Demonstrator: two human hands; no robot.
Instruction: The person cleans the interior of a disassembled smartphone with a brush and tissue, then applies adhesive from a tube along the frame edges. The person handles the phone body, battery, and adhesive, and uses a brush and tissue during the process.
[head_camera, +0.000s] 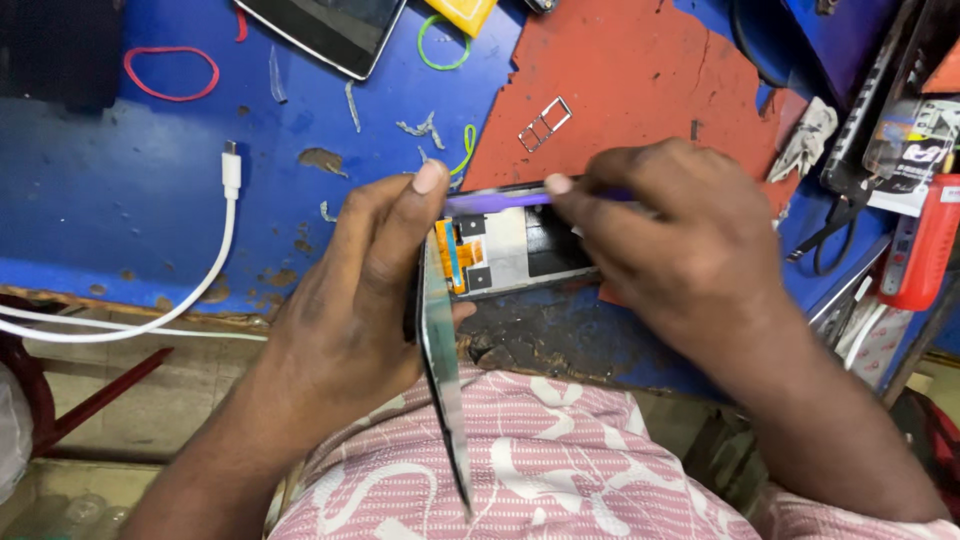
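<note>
Both hands were busy at the workbench's near edge: the left hand gripped a lifted screen panel standing on edge, while the right hand pinched a purple pry tool over the opened phone body. Tilting the panel further risked tearing the orange flex cable (apparently attached between the two).

Left hand raised, fingers curled in grip; right hand palm down, fingers pinched, tips nearly meeting
</note>
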